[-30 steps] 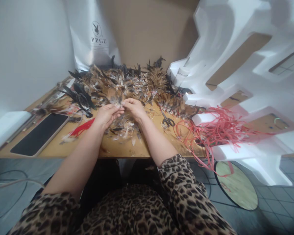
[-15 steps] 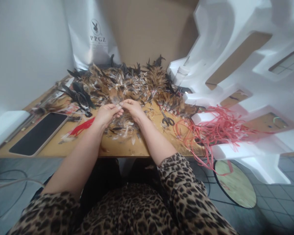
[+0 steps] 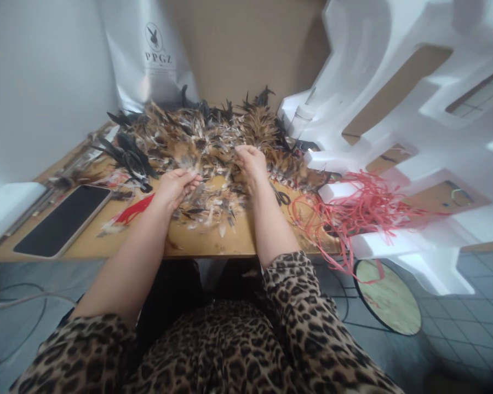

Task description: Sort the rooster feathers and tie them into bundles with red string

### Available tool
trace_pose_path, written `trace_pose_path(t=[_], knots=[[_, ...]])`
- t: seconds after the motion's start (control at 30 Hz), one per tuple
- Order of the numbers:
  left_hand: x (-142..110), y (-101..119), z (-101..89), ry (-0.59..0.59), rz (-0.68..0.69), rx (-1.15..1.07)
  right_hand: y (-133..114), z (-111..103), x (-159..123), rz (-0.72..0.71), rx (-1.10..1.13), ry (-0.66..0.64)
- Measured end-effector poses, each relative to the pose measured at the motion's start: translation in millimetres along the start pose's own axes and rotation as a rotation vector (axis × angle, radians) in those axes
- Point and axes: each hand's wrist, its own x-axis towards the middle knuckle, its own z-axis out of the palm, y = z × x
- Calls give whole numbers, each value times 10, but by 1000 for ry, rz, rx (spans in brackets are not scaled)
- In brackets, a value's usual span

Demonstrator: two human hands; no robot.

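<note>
A big heap of brown, black and white feathers covers the back of the wooden table. My left hand hovers at the heap's near edge with its fingers pinched on a small bunch of feathers. My right hand reaches further back and to the right into the heap, fingers curled among the feathers; what they grip is hidden. Loose feather scraps lie below both hands.
A black phone lies at the table's left, with a red feather beside it. Scissors rest right of my right wrist. Tangled red cord spills over white foam packing. A silver bag stands behind.
My right hand left the left hand and moved back and right into the feather heap. The left hand stayed put, still pinching its feathers.
</note>
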Motion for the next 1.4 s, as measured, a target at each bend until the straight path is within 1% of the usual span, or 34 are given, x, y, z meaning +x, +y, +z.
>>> trace_pose_path(t=[0.03, 0.07, 0.1, 0.13, 0.2, 0.3, 0.37, 0.43, 0.5, 0.6, 0.67, 0.73, 0.8, 0.87, 0.93, 1.0, 1.07, 1.1, 1.13, 1.2, 1.4], knots=[[8, -5, -5, 10, -9, -16, -1, -68, 13, -70, -101, 25], [15, -10, -9, 16, -16, -31, 1, -134, 16, -119, -215, 14], [19, -14, -10, 19, -21, -43, 3, -198, 11, -162, -339, -5], [23, -18, -10, 21, -24, -53, 4, -261, -2, -174, -473, -62], [30, -24, -9, 21, -22, -65, -5, -377, -39, -164, -729, -167], [46, -32, -14, 10, -7, -73, -53, -496, -105, -114, -1059, -229], [57, -37, -20, 0, -2, -77, -95, -516, -147, -84, -1250, -258], [61, -39, -24, -11, -2, -81, -129, -488, -188, -82, -1389, -311], [57, -37, -25, -23, -9, -84, -151, -433, -225, -79, -1474, -341], [46, -27, -22, -26, -29, -94, -178, -352, -258, -57, -1543, -297], [44, -22, -24, -25, -36, -107, -204, -318, -249, -73, -1509, -238], [49, -21, -30, -35, -35, -128, -228, -293, -216, -122, -1400, -189], [59, -23, -38, -45, -37, -155, -233, -249, -174, -176, -1216, -164], [67, -26, -44, -52, -48, -180, -204, -160, -148, -185, -939, -157], [71, -30, -43, -55, -58, -208, -138, -20, -154, -113, -593, -149], [71, -35, -37, -59, -65, -238, -47, 154, -199, 27, -261, -136], [70, -39, -31, -67, -77, -261, 49, 326, -272, 137, -7, -159], [69, -40, -28, -71, -85, -270, 92, 399, -314, 165, 82, -176], [68, -40, -27, -76, -92, -281, 130, 459, -355, 180, 147, -174], [68, -39, -26, -76, -97, -302, 186, 539, -428, 187, 206, -182], [68, -44, -22, -56, -85, -305, 254, 580, -538, 181, 150, -204]])
